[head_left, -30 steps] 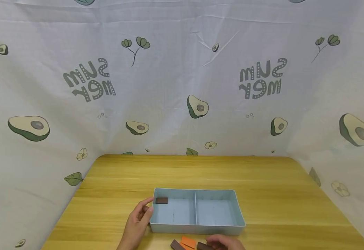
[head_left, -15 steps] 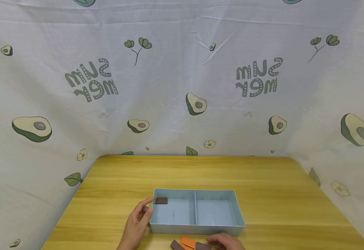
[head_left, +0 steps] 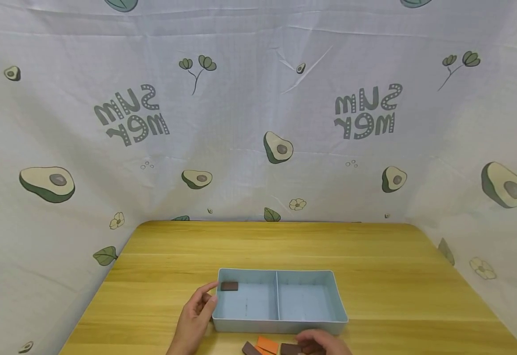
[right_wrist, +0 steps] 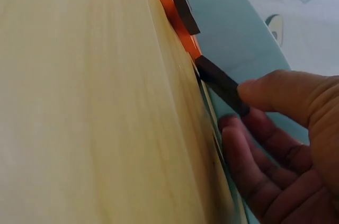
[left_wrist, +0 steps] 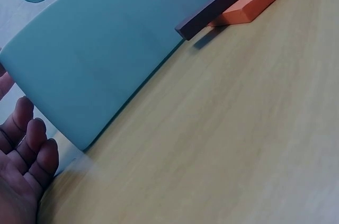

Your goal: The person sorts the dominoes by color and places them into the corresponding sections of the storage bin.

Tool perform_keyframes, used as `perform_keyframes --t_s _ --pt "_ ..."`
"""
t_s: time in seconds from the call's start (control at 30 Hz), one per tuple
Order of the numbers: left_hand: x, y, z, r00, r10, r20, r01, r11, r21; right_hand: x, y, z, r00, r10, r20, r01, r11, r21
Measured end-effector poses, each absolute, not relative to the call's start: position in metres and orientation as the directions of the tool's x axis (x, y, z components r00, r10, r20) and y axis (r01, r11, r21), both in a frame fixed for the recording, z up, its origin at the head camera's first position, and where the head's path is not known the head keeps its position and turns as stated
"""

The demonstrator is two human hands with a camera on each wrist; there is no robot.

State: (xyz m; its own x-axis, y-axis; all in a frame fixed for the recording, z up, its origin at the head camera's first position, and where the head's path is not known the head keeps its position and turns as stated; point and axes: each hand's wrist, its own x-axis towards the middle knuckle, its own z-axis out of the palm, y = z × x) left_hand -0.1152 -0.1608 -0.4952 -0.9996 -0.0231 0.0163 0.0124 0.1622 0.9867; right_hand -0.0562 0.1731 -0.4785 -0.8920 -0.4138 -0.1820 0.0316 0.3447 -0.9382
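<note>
My left hand [head_left: 193,315] rests at the left end of a light blue two-compartment box [head_left: 263,325], index fingertip and thumb at its wall. In the left wrist view its other fingers curl loosely beside the box corner. My right hand [head_left: 320,341], in front of the box, pinches a flat dark brown block [right_wrist: 218,80] by its end, between thumb and forefinger. The block's other end lies right by the orange blocks [head_left: 268,343]. Another brown block [head_left: 250,349] leans on the orange ones. A third brown block [head_left: 229,286] lies in the left compartment's back left corner.
A wooden table [head_left: 383,276] carries everything. White cloth [head_left: 240,113] printed with avocados and leaves encloses its back and sides. A divider [head_left: 277,296] splits the box, and the right compartment [head_left: 307,301] shows its bare floor.
Half a second ago my right fingers were beside the brown block, which had swung straighter; now they pinch its right end, and it sits slightly farther right. My left hand stays put.
</note>
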Motion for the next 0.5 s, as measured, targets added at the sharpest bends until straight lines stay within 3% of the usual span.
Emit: perform_keyframes --t_s 0.27,0.5 --pt "-0.116 -0.163 -0.495 -1.000 -0.013 0.013 0.011 0.162 0.987 -0.045 0.165 -0.471 -0.954 -0.276 -0.114 0.013 0.343 -0.939" --pt "-0.116 -0.165 -0.495 -1.000 -0.014 0.007 0.005 0.161 0.987 -0.040 0.156 -0.460 -0.962 -0.269 0.057 -0.136 0.286 -0.949"
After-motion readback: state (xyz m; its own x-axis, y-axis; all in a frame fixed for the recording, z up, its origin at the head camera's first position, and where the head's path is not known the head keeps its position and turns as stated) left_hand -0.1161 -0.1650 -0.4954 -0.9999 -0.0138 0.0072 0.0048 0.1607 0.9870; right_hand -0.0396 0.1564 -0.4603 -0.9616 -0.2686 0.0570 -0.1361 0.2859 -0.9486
